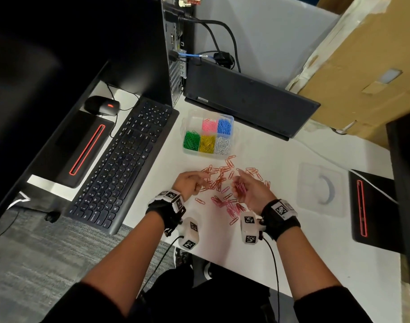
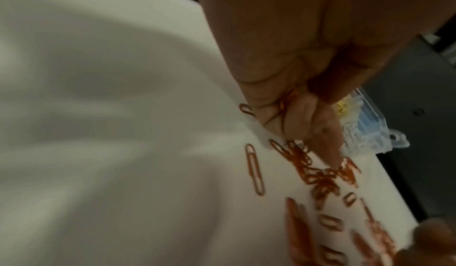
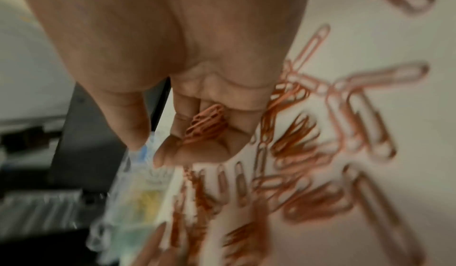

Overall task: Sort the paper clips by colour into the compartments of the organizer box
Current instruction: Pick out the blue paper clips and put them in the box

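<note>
Left hand [image 1: 189, 183]: fingers curled, pinching orange clips [image 2: 286, 100].
Right hand [image 1: 250, 191]: cupped round pink clips [image 1: 240, 188].
Organizer box [image 1: 232, 134]: 12 o'clock of loose clips [image 1: 219, 176].

Desk: you sit at a white table [image 1: 234, 241] | left: black keyboard [image 1: 122, 164]; mouse [image 1: 101, 105]; dark computer tower [image 1: 139, 47] with cables | behind: grey partition wall [image 1: 269, 31]; cardboard box [image 1: 362, 66] to your right | floor: grey carpet [image 1: 36, 252]
</note>
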`<action>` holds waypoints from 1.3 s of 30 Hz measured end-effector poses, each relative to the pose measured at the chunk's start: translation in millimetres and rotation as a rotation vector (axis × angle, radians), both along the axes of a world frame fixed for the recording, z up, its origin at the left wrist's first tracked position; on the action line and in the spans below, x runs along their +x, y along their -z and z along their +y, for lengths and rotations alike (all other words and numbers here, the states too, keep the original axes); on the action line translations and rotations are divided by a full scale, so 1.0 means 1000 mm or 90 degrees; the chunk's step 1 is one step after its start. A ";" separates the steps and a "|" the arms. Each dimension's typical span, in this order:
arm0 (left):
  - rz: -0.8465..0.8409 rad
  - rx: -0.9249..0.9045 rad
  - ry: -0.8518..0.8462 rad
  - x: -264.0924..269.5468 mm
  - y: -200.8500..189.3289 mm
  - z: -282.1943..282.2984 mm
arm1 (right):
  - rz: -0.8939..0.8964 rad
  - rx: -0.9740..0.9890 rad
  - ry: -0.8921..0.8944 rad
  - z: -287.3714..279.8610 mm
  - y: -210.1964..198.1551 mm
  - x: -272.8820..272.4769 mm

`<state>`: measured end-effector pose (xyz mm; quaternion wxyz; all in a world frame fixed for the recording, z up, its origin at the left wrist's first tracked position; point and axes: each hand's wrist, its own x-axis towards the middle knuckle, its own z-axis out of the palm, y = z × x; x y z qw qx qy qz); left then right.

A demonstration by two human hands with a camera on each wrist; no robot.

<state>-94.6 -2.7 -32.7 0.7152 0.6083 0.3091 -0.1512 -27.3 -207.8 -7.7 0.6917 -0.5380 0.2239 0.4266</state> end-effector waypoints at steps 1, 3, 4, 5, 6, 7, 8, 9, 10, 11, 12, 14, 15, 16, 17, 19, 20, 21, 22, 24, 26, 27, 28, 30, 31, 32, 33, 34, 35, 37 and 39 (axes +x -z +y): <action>0.034 -0.057 -0.008 0.002 -0.005 -0.002 | -0.070 -0.082 -0.077 -0.003 0.002 -0.002; 0.075 -0.142 -0.008 0.003 -0.011 -0.004 | -0.281 -0.300 -0.249 -0.006 0.009 -0.005; 0.081 -0.177 -0.006 0.003 -0.013 -0.005 | -0.389 -0.381 -0.297 -0.005 0.014 -0.005; 0.090 -0.208 -0.003 0.002 -0.015 -0.005 | -0.471 -0.423 -0.329 -0.003 0.017 -0.006; 0.099 -0.230 0.002 0.001 -0.016 -0.006 | -0.529 -0.436 -0.348 0.000 0.018 -0.008; 0.106 -0.239 0.010 0.000 -0.016 -0.007 | -0.566 -0.445 -0.365 0.003 0.021 -0.008; 0.110 -0.228 0.025 0.000 -0.014 -0.007 | -0.589 -0.448 -0.382 0.006 0.022 -0.010; 0.109 -0.198 0.048 -0.001 -0.014 -0.007 | -0.596 -0.447 -0.399 0.008 0.022 -0.010; 0.098 -0.150 0.079 -0.001 -0.013 -0.008 | -0.593 -0.442 -0.413 0.008 0.023 -0.009; 0.070 -0.076 0.120 -0.003 -0.011 -0.009 | -0.570 -0.434 -0.413 0.010 0.021 -0.009; 0.021 0.027 0.169 -0.005 -0.008 -0.010 | -0.558 -0.437 -0.425 0.010 0.021 -0.009; -0.098 0.238 0.263 -0.011 0.000 -0.012 | -0.577 -0.479 -0.467 0.009 0.023 -0.008; -0.142 0.300 0.295 -0.014 0.001 -0.014 | -0.583 -0.495 -0.482 0.008 0.023 -0.007; -0.178 0.344 0.323 -0.016 0.002 -0.016 | -0.590 -0.498 -0.478 0.006 0.022 -0.007; -0.209 0.387 0.349 -0.016 0.003 -0.019 | -0.583 -0.496 -0.467 0.003 0.022 -0.006; -0.236 0.466 0.395 -0.014 0.006 -0.022 | -0.486 -0.414 -0.380 -0.006 0.018 -0.007; -0.237 0.492 0.409 -0.012 0.007 -0.023 | -0.367 -0.303 -0.284 -0.012 0.016 -0.010; -0.243 0.509 0.416 -0.010 0.007 -0.023 | -0.222 -0.156 -0.168 -0.016 0.013 -0.014; -0.249 0.520 0.421 -0.009 0.007 -0.024 | -0.095 -0.019 -0.048 -0.019 0.011 -0.020; -0.251 0.532 0.435 -0.007 0.007 -0.026 | 0.024 0.100 0.111 -0.027 0.011 -0.030; -0.245 0.536 0.449 -0.005 0.006 -0.028 | 0.030 0.124 0.186 -0.033 0.011 -0.038; -0.243 0.537 0.454 -0.005 0.006 -0.028 | 0.019 0.125 0.210 -0.035 0.010 -0.041; -0.244 0.534 0.450 -0.004 0.006 -0.028 | 0.010 0.121 0.221 -0.038 0.010 -0.042; -0.247 0.524 0.405 -0.001 0.005 -0.027 | -0.006 0.116 0.216 -0.040 0.009 -0.045; -0.246 0.526 0.367 0.000 0.005 -0.026 | -0.012 0.121 0.205 -0.041 0.009 -0.046; -0.241 0.534 0.329 0.001 0.004 -0.024 | -0.013 0.130 0.194 -0.041 0.010 -0.046; -0.236 0.543 0.296 0.002 0.004 -0.022 | -0.005 0.139 0.187 -0.041 0.010 -0.047; -0.232 0.550 0.274 0.002 0.003 -0.021 | 0.009 0.145 0.184 -0.040 0.010 -0.047; -0.230 0.557 0.261 0.002 0.003 -0.020 | 0.027 0.154 0.183 -0.039 0.010 -0.048; -0.232 0.563 0.248 0.000 0.003 -0.017 | 0.054 0.167 0.182 -0.037 0.009 -0.049; -0.242 0.550 0.257 -0.003 0.004 -0.015 | 0.056 0.147 0.177 -0.034 0.009 -0.050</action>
